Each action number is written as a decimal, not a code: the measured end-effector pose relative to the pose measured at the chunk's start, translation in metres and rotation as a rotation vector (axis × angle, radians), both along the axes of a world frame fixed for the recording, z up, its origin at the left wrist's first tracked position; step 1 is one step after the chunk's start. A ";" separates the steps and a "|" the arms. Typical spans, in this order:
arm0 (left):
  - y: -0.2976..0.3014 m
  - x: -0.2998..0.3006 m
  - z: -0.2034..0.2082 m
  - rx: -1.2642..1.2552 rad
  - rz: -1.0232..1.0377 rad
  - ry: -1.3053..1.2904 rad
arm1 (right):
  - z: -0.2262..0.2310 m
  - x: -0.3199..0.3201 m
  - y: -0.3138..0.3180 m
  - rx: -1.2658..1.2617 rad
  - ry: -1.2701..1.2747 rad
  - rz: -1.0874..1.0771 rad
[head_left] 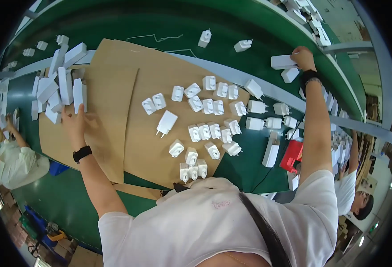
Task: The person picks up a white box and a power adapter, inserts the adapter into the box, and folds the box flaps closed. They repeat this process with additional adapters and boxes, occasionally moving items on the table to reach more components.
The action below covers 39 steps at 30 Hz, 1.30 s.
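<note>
My left hand [75, 127] reaches to a heap of small white boxes [65, 84] at the left. Its fingers are spread, and one fingertip touches the lower end of an upright white box [80, 93]. Far to the right, my right hand [303, 58] is closed on the end of a white box [283, 62]. Another white box [290, 74] lies just below that one. Between my hands, many white plug chargers [208, 106] lie in loose groups on brown cardboard [111, 98]. A larger charger [166, 123] lies apart with its prongs down-left.
More chargers [257, 107] sit on the green table right of the cardboard. A red holder [291, 155] and a white box [271, 151] lie near my right arm. Beyond a grey rail, two chargers [204, 38] rest on a green surface. Other people [20, 164] work at both sides.
</note>
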<state>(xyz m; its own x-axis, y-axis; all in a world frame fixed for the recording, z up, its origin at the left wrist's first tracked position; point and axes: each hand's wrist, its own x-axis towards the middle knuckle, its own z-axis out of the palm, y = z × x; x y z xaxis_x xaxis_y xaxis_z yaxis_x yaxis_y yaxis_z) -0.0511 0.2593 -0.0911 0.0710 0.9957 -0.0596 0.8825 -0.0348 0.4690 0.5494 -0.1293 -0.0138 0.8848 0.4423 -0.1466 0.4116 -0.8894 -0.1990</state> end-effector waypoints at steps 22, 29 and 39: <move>-0.069 0.034 0.085 -0.310 -0.133 -1.090 | -0.052 -0.028 0.085 -0.017 -0.048 0.534; -0.134 0.054 0.094 -0.518 -0.230 -1.323 | -0.081 -0.083 0.099 -0.626 -0.520 0.647; -0.252 0.121 0.122 -0.373 -0.612 -0.824 | 0.109 -0.259 0.005 1.386 0.827 0.307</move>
<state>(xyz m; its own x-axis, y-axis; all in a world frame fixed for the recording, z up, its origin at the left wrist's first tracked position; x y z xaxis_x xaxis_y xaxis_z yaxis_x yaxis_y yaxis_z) 0.0700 0.0075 0.0306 0.7043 0.7075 -0.0574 0.1743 -0.0940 0.9802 0.2909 -0.1245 0.0952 0.6317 0.7647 0.1275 -0.0881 0.2342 -0.9682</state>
